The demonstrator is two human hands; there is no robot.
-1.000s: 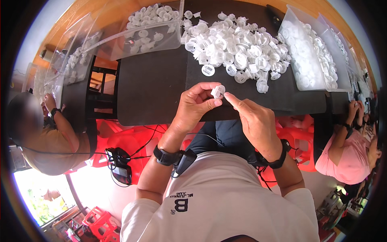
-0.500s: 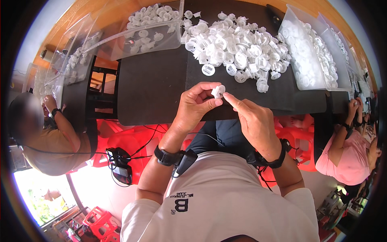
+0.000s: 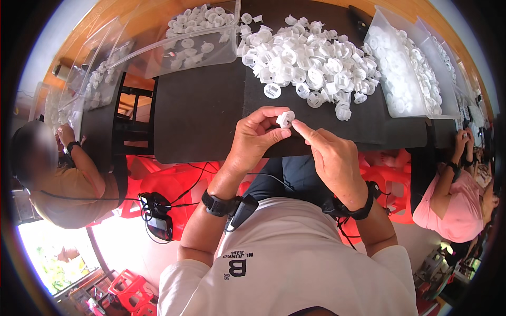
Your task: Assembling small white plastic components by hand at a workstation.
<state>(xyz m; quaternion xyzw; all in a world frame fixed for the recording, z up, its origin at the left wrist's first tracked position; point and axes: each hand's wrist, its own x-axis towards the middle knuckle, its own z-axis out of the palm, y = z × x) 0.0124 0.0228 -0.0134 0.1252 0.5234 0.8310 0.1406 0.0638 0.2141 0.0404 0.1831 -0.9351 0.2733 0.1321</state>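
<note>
A small white plastic part (image 3: 285, 119) with a round face and a blocky back is pinched between the thumb and fingers of my left hand (image 3: 256, 134), just above the table's near edge. Small dark spots show on its face. My right hand (image 3: 333, 158) comes from the other side with its index finger stretched out, the tip at the part's face. Its remaining fingers curl underneath and are partly hidden; I see nothing held in them. Beyond both hands lies a big pile of similar white parts (image 3: 314, 79) on the dark table (image 3: 200, 113).
A clear plastic bin (image 3: 232, 50) holding white parts stands at the far left, and another filled translucent bin (image 3: 392, 79) at the right. Co-workers sit on either side, one in a tan shirt (image 3: 74, 203), one in pink (image 3: 448, 205). Red plastic stools (image 3: 195, 210) and cables are below.
Almost nothing differs. The part in my left hand and my right fingertip stay in nearly the same place.
</note>
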